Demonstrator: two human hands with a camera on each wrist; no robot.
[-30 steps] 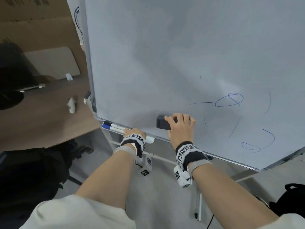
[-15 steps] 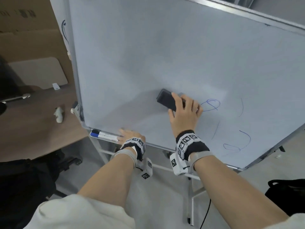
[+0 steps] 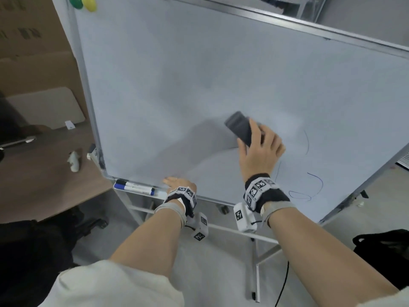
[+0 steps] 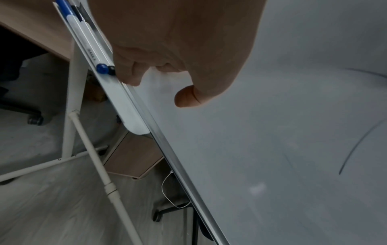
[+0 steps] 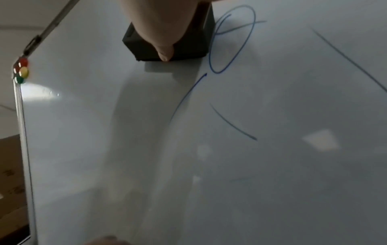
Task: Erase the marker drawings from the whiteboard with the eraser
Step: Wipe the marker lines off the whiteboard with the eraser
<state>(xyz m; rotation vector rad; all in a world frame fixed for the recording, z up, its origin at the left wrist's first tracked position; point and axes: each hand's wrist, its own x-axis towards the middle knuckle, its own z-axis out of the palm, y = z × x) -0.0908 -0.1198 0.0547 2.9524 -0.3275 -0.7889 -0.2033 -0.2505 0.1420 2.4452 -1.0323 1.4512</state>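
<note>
Grey floor [image 3: 210,262] below, brown desk [image 3: 39,173] at 9 o'clock, black bag [image 3: 385,251] at 4 o'clock. Tilted whiteboard [image 3: 199,85] on a white stand [image 3: 256,258], filling most of the head view; metal frame along the 12 o'clock and 9 o'clock edges, magnets [image 3: 87,4] in the top corner at 11 o'clock. Wide bare board from 10 to 1 o'clock of the eraser, free for sweeping; little room toward 4 o'clock before the frame. Blue strokes [image 3: 309,187] left at 4 to 5 o'clock of the board, one thin arc at 3 o'clock of the right hand; in the right wrist view a blue loop [image 5: 232,41] just beside the eraser's edge. Right hand [image 3: 261,151] gripping the black eraser [image 3: 240,127], thumb and fingers curled round it, eraser flat on the board near centre, tilted toward 11 o'clock. Left hand [image 3: 179,183] resting at the bottom edge at 6 o'clock, fingers loosely bent [image 4: 134,73] over the tray [image 4: 130,109], pinching nothing. Markers [image 3: 135,188] in the tray at 7 o'clock, just beside the left hand. Against half a second ago: eraser and right hand farther toward 3 o'clock, over where the loop showed; left hand unmoved; more of the board's top in view.
</note>
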